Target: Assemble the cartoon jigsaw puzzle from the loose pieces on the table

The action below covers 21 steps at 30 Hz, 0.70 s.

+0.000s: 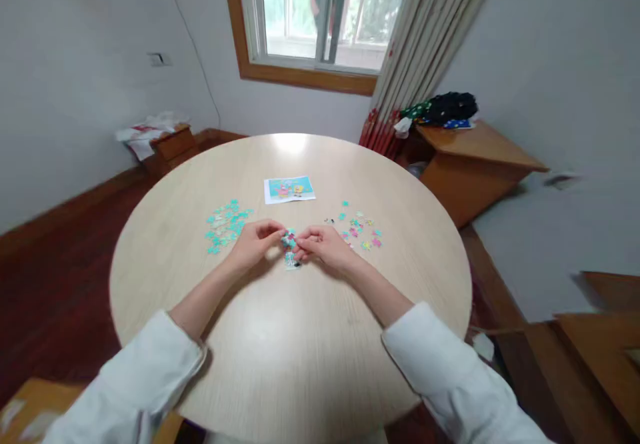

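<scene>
Over the middle of the table, my left hand (254,243) and my right hand (325,244) face each other with their fingers pinched. Between their fingertips are small jigsaw puzzle pieces (289,238) in teal and pink, raised a little or just above the tabletop. Each hand grips this cluster from its own side; where one piece ends and another begins is too small to make out. Just below lies a small joined puzzle section (291,261), pale teal with a dark spot, partly covered by my right fingers.
Loose teal pieces (227,224) are spread left of my hands. Pink, yellow and teal pieces (367,231) lie to the right. A printed cartoon picture (290,189) lies farther back on the round table (280,371). A wooden cabinet (475,147) with cloths stands behind right.
</scene>
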{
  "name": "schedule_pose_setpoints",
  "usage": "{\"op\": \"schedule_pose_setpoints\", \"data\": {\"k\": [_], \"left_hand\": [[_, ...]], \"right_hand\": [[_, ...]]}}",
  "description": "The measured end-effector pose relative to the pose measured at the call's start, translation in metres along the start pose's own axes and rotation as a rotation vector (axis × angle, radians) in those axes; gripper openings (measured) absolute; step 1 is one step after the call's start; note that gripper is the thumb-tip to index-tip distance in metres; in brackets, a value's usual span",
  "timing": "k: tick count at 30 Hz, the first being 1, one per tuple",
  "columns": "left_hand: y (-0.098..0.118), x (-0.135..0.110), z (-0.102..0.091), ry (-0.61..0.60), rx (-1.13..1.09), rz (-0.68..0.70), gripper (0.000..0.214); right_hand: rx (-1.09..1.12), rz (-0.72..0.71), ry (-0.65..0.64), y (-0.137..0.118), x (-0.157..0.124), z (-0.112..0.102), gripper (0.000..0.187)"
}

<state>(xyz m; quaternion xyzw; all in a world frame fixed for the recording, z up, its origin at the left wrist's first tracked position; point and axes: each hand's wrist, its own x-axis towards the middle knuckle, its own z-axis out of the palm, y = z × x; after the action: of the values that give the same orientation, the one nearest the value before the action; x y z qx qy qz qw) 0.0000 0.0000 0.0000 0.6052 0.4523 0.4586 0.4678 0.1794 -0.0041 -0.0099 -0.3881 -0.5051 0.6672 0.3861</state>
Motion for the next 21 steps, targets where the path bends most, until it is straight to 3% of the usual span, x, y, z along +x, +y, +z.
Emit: {"op": "schedule_pose_setpoints", "data": {"k": [5, 10, 21], "left_hand": [[-0.007, 0.008, -0.007, 0.050, 0.071, -0.064, 0.018], [-0.016, 0.012, -0.011, 0.026, 0.151, -0.108, 0.020], [-0.018, 0.010, -0.008, 0.000, 0.242, -0.024, 0.019]], "right_hand": [[-0.010, -0.032, 0.041, -0.001, 0.001, -0.007, 0.027], [-0.055, -0.052, 0.091, -0.001, 0.004, -0.014, 0.027], [-0.096, -0.048, 0.115, -0.003, 0.003, -0.015, 0.023]]}}
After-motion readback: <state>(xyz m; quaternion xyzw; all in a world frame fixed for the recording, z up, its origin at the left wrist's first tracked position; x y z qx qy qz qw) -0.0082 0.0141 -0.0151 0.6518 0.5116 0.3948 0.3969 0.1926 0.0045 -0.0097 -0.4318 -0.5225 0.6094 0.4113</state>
